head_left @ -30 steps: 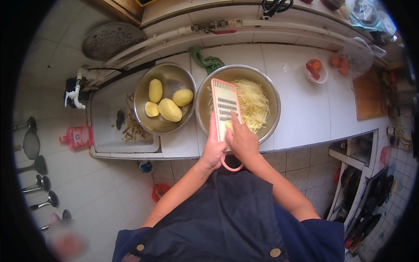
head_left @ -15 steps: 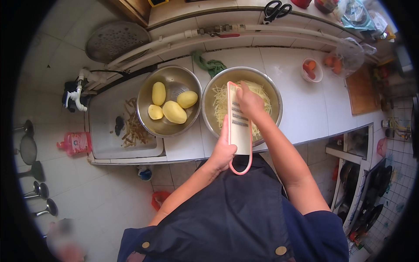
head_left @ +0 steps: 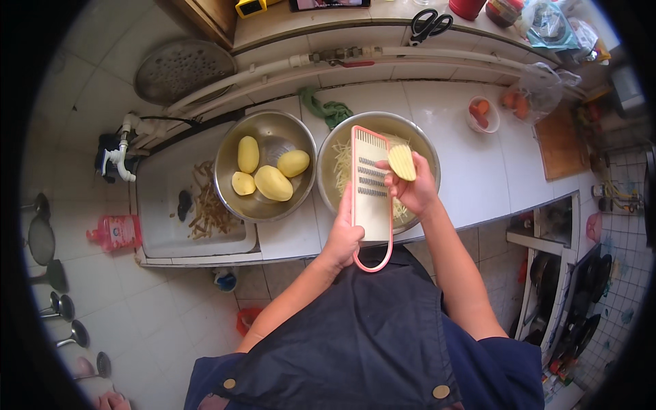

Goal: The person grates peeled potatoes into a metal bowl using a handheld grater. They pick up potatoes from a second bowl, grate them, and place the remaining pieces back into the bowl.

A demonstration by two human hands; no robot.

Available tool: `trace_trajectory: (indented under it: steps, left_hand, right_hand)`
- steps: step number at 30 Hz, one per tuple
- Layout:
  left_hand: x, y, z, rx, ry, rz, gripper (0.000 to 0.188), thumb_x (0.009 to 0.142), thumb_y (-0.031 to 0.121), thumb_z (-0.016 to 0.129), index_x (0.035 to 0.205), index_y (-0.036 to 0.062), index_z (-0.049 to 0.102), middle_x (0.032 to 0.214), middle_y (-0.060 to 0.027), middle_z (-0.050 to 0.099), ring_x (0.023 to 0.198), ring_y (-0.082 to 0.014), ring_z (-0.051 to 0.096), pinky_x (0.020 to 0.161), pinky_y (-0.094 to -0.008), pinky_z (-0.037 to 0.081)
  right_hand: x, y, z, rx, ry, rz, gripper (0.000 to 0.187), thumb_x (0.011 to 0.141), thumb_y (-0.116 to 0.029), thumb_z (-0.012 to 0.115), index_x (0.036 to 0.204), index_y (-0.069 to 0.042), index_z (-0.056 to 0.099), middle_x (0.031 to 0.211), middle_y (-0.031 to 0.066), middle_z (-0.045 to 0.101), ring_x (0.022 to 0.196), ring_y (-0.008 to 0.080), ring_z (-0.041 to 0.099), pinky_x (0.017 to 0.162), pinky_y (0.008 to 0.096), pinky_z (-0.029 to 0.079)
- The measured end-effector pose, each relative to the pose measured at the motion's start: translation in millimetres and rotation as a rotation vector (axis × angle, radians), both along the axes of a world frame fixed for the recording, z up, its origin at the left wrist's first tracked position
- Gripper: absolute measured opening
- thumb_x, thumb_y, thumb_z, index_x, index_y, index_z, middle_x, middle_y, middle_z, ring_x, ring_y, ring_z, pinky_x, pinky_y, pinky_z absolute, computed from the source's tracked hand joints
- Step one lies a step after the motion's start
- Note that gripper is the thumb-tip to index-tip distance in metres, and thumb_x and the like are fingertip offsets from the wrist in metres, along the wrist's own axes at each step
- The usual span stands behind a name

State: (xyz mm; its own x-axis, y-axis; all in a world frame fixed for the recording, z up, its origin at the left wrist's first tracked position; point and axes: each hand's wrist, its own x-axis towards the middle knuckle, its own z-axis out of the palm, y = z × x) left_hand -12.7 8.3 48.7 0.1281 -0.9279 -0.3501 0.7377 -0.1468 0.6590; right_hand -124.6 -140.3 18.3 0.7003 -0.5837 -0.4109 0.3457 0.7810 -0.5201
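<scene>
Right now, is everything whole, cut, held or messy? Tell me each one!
Grater: clasped in left hand
Potato piece: ridged, in right hand
Shreds: loose, in right bowl
Four potatoes: peeled, in left bowl
Peelings: scattered in sink
Green cloth: crumpled

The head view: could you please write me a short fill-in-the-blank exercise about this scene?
1. The left grip holds the ____.
2. The right grip holds a cut, ridged ____.
3. The left bowl contains ____ peeled potatoes.
4. The crumpled cloth is ____.

Missing words: grater; potato; four; green.
</scene>
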Motion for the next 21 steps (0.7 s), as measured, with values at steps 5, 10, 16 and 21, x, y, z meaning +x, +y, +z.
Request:
trace_trajectory:
  steps: [5, 10, 16, 21]
  left_hand:
    - [4.3, -4.7, -0.6, -0.057, 0.018, 0.038, 0.096, 0.056, -0.018, 0.028, 0.143, 0.0134, 0.001, 0.136, -0.0129, 0.032, 0.119, -0.0233, 0.042, 0.094, -0.0319, 0.041]
    - [4.2, -6.0, 5.5, -0.074, 0.034, 0.054, 0.094, 0.058, -0.017, 0.028, 0.143, 0.0137, 0.001, 0.137, -0.0125, 0.031, 0.121, -0.0233, 0.040, 0.094, -0.0316, 0.041]
    - [6.4, -3.5, 6.2, -0.049, 0.084, 0.080, 0.091, 0.061, -0.015, 0.028, 0.143, 0.0128, 0.000, 0.138, -0.0118, 0.029, 0.121, -0.0224, 0.040, 0.089, -0.0280, 0.043]
    - [8.3, -0.2, -0.7, -0.053, 0.022, 0.046, 0.090, 0.062, -0.015, 0.029, 0.143, 0.0122, 0.000, 0.140, -0.0115, 0.027, 0.120, -0.0203, 0.040, 0.082, -0.0225, 0.043]
  right_hand:
    - [-11.8, 21.9, 3.4, 0.015, -0.253, -0.003, 0.046, 0.093, -0.032, 0.026, 0.128, -0.005, 0.037, 0.111, 0.0145, 0.055, 0.079, 0.0183, 0.058, 0.056, 0.0282, 0.051]
    - [-12.8, 40.7, 20.6, -0.465, 0.412, -0.007, 0.049, 0.083, -0.015, 0.058, 0.126, -0.002, 0.040, 0.107, 0.0101, 0.055, 0.094, 0.0192, 0.055, 0.071, 0.0300, 0.048]
    - [-0.9, 77.1, 22.8, -1.520, 1.024, -0.096, 0.040, 0.081, -0.021, 0.063, 0.112, 0.000, 0.048, 0.094, 0.0150, 0.060, 0.082, 0.0225, 0.061, 0.066, 0.0333, 0.048]
    - [1.0, 88.2, 11.4, -1.193, 1.015, -0.165, 0.036, 0.080, -0.027, 0.061, 0.106, -0.006, 0.047, 0.079, 0.0177, 0.061, 0.069, 0.0359, 0.060, 0.060, 0.0419, 0.047]
